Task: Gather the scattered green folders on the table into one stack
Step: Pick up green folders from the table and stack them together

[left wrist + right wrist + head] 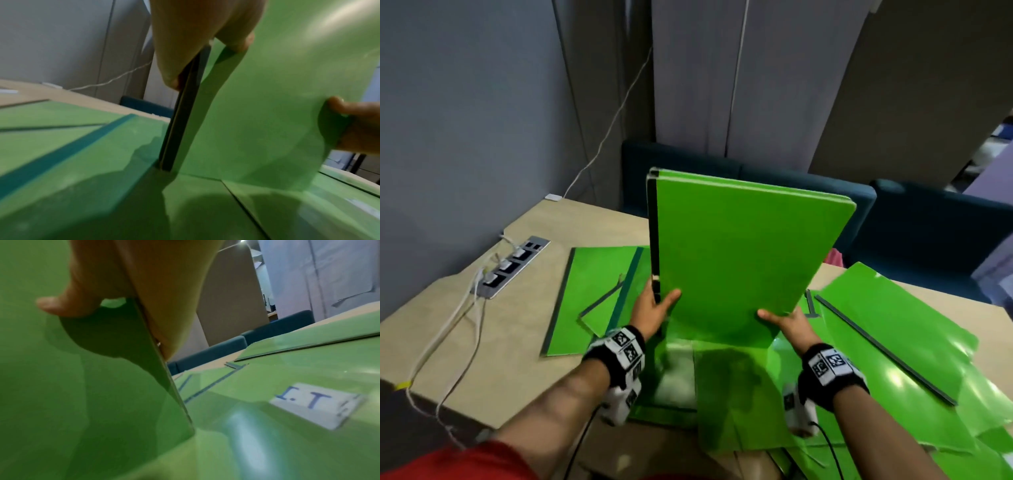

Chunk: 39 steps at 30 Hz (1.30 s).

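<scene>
A bundle of green folders (736, 253) stands upright on its lower edge, tilted to the right, on top of other green folders (743, 387) lying flat. My left hand (654, 308) grips its left edge with the dark spine (183, 113), thumb on the front face. My right hand (787, 323) grips the lower right edge (164, 369), thumb (59, 306) on the front. More green folders lie flat to the left (592, 294) and to the right (893, 325). One flat folder carries a white label reading "I.T" (314, 404).
The light wooden table (493, 329) has a metal power strip (512, 265) with white cables (448, 342) at the left. Blue chairs (928, 233) stand beyond the far edge. Grey partition walls (722, 78) rise behind. A loose dark spine strip (887, 349) lies on the right folders.
</scene>
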### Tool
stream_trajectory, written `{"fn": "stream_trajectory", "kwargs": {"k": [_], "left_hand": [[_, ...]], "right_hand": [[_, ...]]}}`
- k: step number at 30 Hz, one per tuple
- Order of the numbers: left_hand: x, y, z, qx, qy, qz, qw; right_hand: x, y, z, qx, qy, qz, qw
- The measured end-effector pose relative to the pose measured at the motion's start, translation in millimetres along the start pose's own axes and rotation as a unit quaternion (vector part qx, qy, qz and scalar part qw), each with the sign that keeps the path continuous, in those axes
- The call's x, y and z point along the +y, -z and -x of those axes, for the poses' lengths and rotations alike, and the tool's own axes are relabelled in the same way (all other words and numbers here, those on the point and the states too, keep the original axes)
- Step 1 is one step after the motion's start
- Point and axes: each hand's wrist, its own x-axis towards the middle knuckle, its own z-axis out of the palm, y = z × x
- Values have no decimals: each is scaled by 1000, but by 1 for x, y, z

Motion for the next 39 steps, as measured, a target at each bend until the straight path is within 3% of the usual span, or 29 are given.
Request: {"fn": "stream_trajectory", "kwargs": {"k": [2,6,10,13,16,19,26,31,39], "left_hand": [[-4,-6,0,7,21,-6,1000],[14,-11,-11,-44,-22,-56,997],[1,-1,-17,-74,-2,-69,995],[-34,21,-30,-51,54,-136,988],[-76,49,-45,1,156,-278,948],[-102,63,-53,13,224,-331,917],[-99,57,-59,19,242,-296,924],[-92,47,-57,13,235,-168,957],[-67,19,-38,-21,187,-19,982]], "right_hand": [[-1,4,-3,11,-7,-6,1000],[-26,16,-12,13,11,-42,999],[-19,28,-28,60,10,-68,996],[-7,34,-30,82,-40,-63,994],[13,39,-30,107,-78,-62,989],[18,30,-22,95,-99,-48,989],[38,12,-24,80,-157,-15,984],[64,-1,-33,63,-176,21,982],[64,-28,-26,24,-216,-25,976]]}}
